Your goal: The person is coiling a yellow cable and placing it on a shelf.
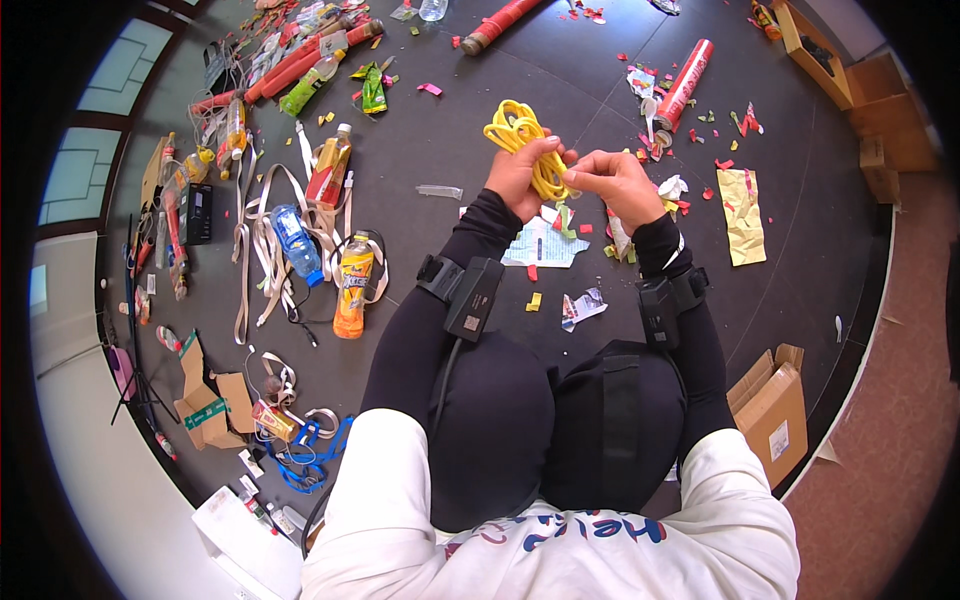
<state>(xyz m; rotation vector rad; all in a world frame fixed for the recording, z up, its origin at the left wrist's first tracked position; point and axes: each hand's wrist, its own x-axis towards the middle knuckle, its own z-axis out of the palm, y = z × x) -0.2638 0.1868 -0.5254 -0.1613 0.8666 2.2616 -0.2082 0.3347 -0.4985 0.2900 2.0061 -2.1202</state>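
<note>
A yellow cord (511, 124), wound into a loose coil of several loops, is held up in front of my knees. My left hand (517, 176) is closed around the coil, with the thumb across its loops. From the other side, my right hand (622, 186) pinches at the lower right part of the same coil with thumb and fingertips. Whether the cord's end is between those fingers is too small to tell. Below the hands, a torn pale-blue paper sheet (545, 247) lies on the dark floor among coloured scraps.
Left of me lie an orange drink bottle (352, 290), a blue bottle (295, 240) and tangled white straps (243, 240). Red tubes (683, 88) and litter spread farther off. A cardboard box (770, 415) stands at the right, near a flattened yellow paper (741, 215).
</note>
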